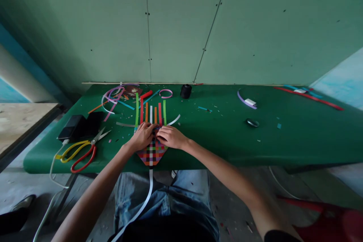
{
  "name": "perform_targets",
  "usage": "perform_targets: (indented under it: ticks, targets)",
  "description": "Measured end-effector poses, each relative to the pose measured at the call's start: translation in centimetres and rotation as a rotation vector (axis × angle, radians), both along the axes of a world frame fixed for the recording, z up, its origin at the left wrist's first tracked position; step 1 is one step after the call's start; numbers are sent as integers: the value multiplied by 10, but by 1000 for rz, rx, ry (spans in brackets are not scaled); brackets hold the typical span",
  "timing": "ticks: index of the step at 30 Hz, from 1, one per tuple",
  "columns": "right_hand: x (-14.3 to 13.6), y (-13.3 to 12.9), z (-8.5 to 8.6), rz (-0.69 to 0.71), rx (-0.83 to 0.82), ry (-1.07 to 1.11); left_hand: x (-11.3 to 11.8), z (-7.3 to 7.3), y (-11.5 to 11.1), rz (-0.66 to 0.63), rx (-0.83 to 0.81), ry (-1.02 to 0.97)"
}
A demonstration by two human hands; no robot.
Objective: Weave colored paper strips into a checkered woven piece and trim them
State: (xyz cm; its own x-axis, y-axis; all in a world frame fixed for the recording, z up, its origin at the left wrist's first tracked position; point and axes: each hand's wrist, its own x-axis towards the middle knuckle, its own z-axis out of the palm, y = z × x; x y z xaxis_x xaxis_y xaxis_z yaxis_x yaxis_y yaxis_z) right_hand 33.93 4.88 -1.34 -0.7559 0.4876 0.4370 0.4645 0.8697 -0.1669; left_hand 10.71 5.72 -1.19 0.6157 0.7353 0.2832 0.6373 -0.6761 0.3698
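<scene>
Left hand (144, 136) and right hand (171, 137) rest, fingers curled, on the weave (151, 155) at 7 o'clock on the worktop (212, 140); any pinch cannot be determined; scissors (92, 143) lie at the weave's 9 o'clock

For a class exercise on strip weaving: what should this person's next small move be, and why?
Probably to snug the crosswise strip down toward the finished weave. The left hand and right hand are both on the woven piece, a pale strip end sticks out beside the right hand, and the coloured strips beyond are unwoven. The hands hide the exact crossing.
</scene>
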Motion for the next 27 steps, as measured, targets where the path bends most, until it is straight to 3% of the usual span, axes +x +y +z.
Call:
perform_targets:
  ticks: [9,17,20,25,27]
  targets:
    - [-26,-25,-3,-362,-411,385,-3,-2,-1,-8,7,-6]
    - [-35,-28,-6,-466,-445,509,-4,9,-13,35,0,-126]
    - [-35,-28,-10,-450,-397,538,-41,16,-40,224,83,-128]
    - [-34,-28,-12,-458,-385,524,-159,15,-93,714,170,123]
    - [-35,-29,-11,-468,-383,515,-200,9,-101,831,115,220]
